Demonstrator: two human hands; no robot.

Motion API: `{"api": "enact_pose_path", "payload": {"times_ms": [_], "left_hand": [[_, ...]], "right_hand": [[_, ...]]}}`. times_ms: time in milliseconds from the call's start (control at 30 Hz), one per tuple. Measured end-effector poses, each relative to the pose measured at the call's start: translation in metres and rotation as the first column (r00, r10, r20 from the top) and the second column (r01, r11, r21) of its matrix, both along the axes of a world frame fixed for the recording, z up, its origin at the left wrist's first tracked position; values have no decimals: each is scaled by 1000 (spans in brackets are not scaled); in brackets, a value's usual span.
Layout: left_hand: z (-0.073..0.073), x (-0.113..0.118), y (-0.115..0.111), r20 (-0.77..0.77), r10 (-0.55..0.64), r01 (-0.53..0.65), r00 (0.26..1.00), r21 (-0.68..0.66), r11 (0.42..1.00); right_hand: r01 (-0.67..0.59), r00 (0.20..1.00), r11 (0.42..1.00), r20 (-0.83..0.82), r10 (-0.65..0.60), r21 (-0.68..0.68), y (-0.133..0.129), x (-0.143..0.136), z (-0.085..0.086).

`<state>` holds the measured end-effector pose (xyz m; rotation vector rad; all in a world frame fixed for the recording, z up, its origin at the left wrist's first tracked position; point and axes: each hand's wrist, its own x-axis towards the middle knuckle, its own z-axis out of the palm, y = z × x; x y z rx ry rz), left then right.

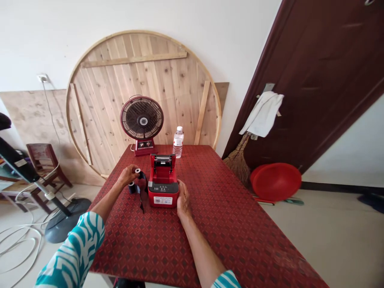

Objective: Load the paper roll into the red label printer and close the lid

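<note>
A red and black label printer (163, 196) stands on the table with its lid raised, a dark roller showing inside the lid. My right hand (183, 199) is cupped against the printer's right side, steadying it. To the left of the printer, my left hand (128, 175) pinches a black ribbon roll (138, 172) with a white core. Just below it is a second ribbon roll (132, 188). Loose dark ribbon (142, 198) hangs beside the rolls, close to the printer's left side. The fingertips of my right hand are partly hidden.
Behind the printer are a red fan (142, 120) and a water bottle (178, 143), on the patterned red tabletop (204, 224). A round wooden board (144, 76) leans on the wall. Right of the table are a broom (240, 160) and a red basin (276, 182).
</note>
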<state>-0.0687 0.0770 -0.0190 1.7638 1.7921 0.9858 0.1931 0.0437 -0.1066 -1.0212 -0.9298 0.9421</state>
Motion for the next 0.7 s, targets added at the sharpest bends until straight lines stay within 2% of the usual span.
{"api": "enact_pose_path", "payload": {"times_ms": [100, 200, 267, 367, 433, 533, 700], "left_hand": [[-2, 5, 3, 6, 24, -23, 1000, -66, 998], [1, 6, -4, 63, 23, -18, 998, -71, 997], [3, 1, -15, 208, 23, -12, 978, -52, 999], [1, -15, -36, 478, 30, 6, 878, -74, 997], [-4, -25, -50, 557, 36, 37, 830, -120, 992], [-16, -30, -63, 538, 3, 86, 843, -141, 986], [-35, -15, -71, 349, -62, 82, 935, -42, 996]], "right_hand": [[4, 1000, 1000, -4, -4, -3, 0, 0, -1], [-8, 1000, 1000, -11, 8, 10, 0, 0, 0], [-8, 1000, 1000, -19, 8, 10, -1, 0, 1], [5, 1000, 1000, -21, -5, -5, -1, -1, 2], [4, 1000, 1000, -22, -5, -12, -1, -1, 3], [6, 999, 1000, -32, -7, -14, -1, -1, 2], [7, 1000, 1000, -17, -8, -22, -1, 0, 1]]}}
